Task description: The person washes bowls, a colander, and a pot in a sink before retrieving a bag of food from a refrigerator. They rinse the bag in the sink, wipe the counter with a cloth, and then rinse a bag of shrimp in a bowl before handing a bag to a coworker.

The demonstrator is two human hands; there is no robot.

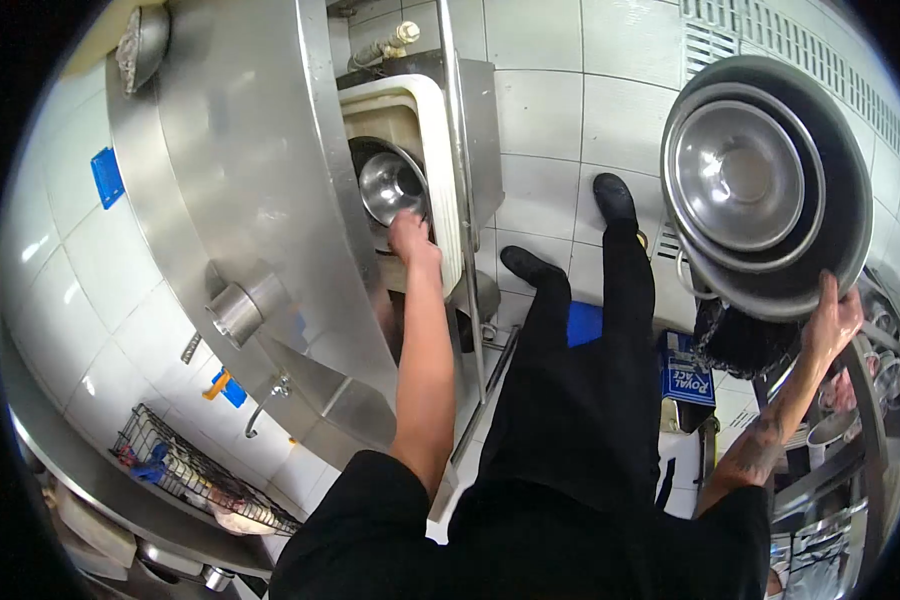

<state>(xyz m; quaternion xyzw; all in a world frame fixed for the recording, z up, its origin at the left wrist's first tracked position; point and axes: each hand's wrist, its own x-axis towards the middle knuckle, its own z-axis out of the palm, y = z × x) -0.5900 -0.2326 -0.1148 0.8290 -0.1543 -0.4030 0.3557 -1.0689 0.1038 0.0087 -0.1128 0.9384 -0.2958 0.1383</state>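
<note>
Near: right hand (832, 318) grips the near rim of a large deep metal basin (844, 140), fingers over the lip, palm outside; the basin is held up off the floor, well apart from the tub; nested inside it, a medium bowl (815, 185), and inside that a smaller bowl (742, 180), both open side up.

Farther: left hand (410, 238) reaches over the tub (452, 180), fingers bunched at the near rim of a shiny steel bowl (380, 188); whether they pinch it, cannot tell; this bowl sits within a wider round vessel (370, 147), inside the tub, toward its edge beside the steel counter (240, 140).

Handling, as judged: basin bulky, fairly heavy with its load, and tip-prone on a one-sided hold; best taken at opposite points of the rim; inner bowls look loose, apt to slide or clatter; all stiff, smooth, slick if wet; may dent, unlikely to break; steel bowl in the tub looks light, easy to take by its rim.

Count: basin, one; bowls nested in it, two; steel bowl in tub, one; wider round vessel, one; tub, one; steel cup (236, 314) at the counter, one; dark shoes (615, 197) on the tiles, two.
</note>
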